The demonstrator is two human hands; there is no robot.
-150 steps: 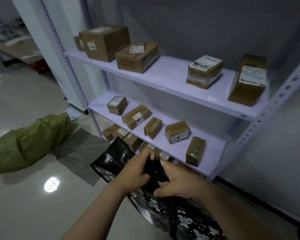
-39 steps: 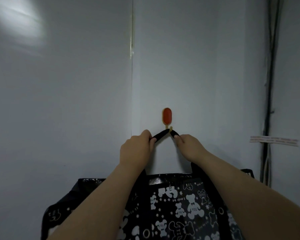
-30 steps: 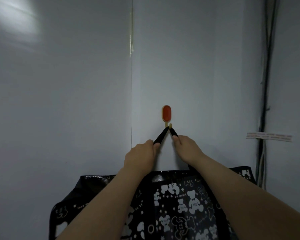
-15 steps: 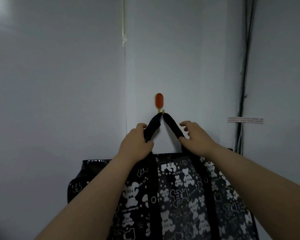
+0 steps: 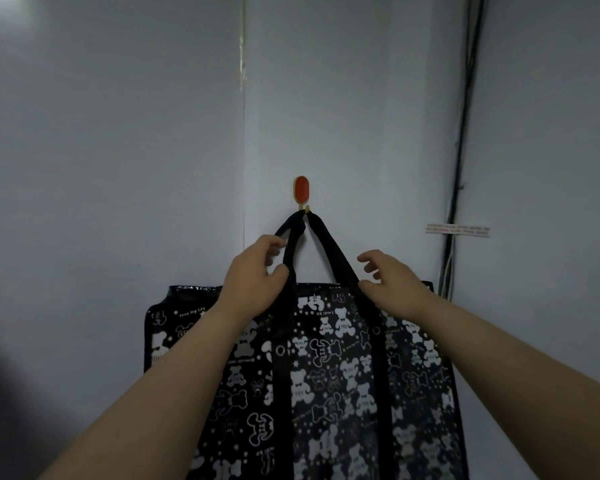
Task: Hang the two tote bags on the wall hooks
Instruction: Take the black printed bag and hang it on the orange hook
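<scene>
Both hands, left hand (image 5: pixel 253 271) and right hand (image 5: pixel 388 284), loosely spread beside one tote bag (image 5: pixel 326 368) on one hook (image 5: pixel 301 190).

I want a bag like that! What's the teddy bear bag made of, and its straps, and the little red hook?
The bag looks like shiny plastic-coated fabric: its top edge glints. The straps look like dull woven webbing, with no shine. The hook seems smooth red plastic with a yellowish peg, though that's hard to tell.

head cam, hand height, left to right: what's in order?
wall seam → left hand → left strap → right strap → right hand → cables
</scene>
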